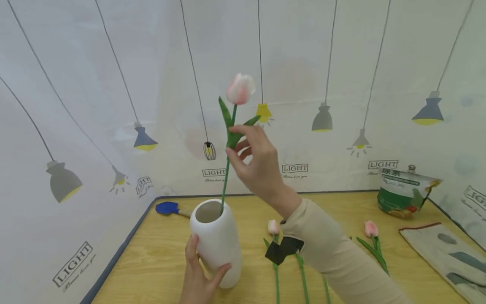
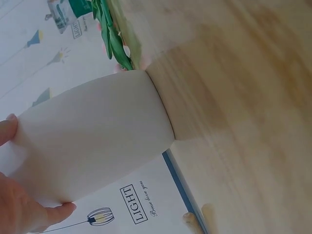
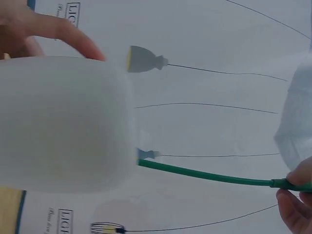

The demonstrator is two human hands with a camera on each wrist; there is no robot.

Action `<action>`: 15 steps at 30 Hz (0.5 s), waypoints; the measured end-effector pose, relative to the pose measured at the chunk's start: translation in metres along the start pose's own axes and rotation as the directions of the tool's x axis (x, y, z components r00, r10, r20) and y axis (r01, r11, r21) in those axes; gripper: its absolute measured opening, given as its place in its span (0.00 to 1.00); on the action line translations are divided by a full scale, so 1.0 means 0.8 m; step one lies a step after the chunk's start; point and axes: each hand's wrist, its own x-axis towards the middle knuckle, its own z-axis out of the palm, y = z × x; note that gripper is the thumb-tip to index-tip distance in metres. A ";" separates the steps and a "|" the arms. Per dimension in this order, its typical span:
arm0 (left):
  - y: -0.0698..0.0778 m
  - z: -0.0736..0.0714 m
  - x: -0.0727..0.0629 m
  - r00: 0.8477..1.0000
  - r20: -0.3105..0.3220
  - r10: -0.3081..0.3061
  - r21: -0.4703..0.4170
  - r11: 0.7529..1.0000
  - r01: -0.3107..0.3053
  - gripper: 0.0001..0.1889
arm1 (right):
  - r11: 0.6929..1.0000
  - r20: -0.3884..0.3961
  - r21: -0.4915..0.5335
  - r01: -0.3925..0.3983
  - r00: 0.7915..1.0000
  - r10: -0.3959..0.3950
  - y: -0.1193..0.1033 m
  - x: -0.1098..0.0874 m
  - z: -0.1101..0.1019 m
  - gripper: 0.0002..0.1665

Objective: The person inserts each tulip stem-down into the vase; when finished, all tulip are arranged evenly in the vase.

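A white vase (image 1: 218, 240) stands on the table, and my left hand (image 1: 199, 270) holds its near side with thumb and fingers spread round it. In the left wrist view the vase (image 2: 97, 131) touches the wooden surface with its base. Above it, my right hand (image 1: 258, 158) pinches the stem of a pink and white artificial tulip (image 1: 241, 89) near its leaves. The lower end of that stem is inside the vase mouth, its tip hidden by the wall. From the right wrist, the green stem (image 3: 204, 176) runs from the pinching fingers to the vase rim.
More pink tulips (image 1: 371, 229) lie on the table to the right, partly behind my right sleeve. A blue toy shovel (image 1: 167, 207) lies behind the vase. At the back right stand a green and white bag (image 1: 404, 192) and, nearer, a folded patterned cloth (image 1: 444, 253).
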 end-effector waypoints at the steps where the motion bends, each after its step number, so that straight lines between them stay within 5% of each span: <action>1: 0.000 0.000 0.000 1.000 0.000 -0.001 0.003 1.000 0.001 0.50 | 1.000 0.030 0.006 -0.015 0.999 0.015 0.004 -0.010 0.005 0.18; 9: 0.002 0.000 0.001 1.000 -0.013 0.006 0.001 1.000 -0.006 0.49 | 0.995 0.264 -0.005 -0.097 0.960 0.095 0.017 -0.086 0.039 0.21; 15: 0.001 0.002 0.000 1.000 -0.010 0.017 0.008 1.000 -0.017 0.48 | 0.994 0.290 -0.041 -0.103 0.951 0.110 0.019 -0.116 0.045 0.12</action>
